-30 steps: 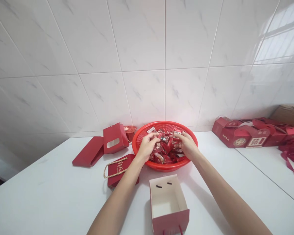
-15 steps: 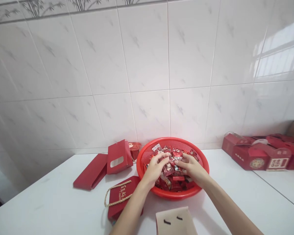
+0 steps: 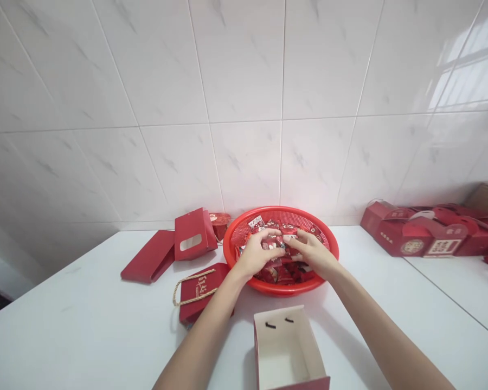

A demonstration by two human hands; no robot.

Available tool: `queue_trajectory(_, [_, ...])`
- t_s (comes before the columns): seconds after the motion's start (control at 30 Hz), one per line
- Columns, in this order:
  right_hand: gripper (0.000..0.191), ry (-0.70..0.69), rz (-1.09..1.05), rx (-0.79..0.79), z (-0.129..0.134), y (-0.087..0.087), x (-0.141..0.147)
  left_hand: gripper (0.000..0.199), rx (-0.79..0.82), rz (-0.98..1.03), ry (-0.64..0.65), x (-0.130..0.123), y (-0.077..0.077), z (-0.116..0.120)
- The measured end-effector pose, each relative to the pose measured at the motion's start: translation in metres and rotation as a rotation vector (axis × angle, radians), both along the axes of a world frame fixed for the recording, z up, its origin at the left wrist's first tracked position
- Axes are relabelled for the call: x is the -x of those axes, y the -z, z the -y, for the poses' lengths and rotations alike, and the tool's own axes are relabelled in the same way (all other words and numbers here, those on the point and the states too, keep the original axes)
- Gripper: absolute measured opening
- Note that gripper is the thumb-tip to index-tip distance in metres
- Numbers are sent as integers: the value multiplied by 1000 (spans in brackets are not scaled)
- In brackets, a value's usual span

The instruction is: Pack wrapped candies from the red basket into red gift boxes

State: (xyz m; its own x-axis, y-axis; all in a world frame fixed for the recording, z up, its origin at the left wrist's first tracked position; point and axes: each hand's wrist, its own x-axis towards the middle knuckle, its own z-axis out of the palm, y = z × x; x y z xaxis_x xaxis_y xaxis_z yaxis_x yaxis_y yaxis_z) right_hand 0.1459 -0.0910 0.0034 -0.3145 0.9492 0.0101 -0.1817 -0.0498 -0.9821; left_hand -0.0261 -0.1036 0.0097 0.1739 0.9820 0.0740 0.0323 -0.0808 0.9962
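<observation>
A red plastic basket (image 3: 284, 291) stands against the tiled wall, filled with red-wrapped candies (image 3: 282, 273). Over the left part of the candies is my left hand (image 3: 261, 253), its thumb and curved fingers apart. Facing it, my right hand (image 3: 314, 253) reaches in from the other side, fingers loosely bent and spread at the candies. No candy is clearly gripped in either hand, though the fingertips partly hide those beneath. Between my forearms, in front of the basket, an open box (image 3: 287, 346) shows its pale inside and two dark slots in its back flap.
Left of the basket lie a red gift bag (image 3: 201, 292) with rope handles, a red box with a window (image 3: 193, 235) and a flat red box (image 3: 150, 257). Several red printed boxes (image 3: 415, 233) line the wall at the right. All rest on a white table (image 3: 85, 325).
The view has tilted down, so more of the open box's inside shows. Both hands remain over the candies; my left thumb and fingers have spread further apart.
</observation>
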Motion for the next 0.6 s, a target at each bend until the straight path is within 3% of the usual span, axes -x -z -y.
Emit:
queue_trajectory(0.2, [44,-131,-35,16,3,-6,-3,46,-76,106,-91,1,1,-3])
queue_trajectory(0.43, [29,-43,-64,22,0,-4,-5,27,23,160,-178,-2,-3,-6])
queue_trajectory(0.6, [16,29,-142,94,0,-8,-5,47,51,183,-177,0,0,-9])
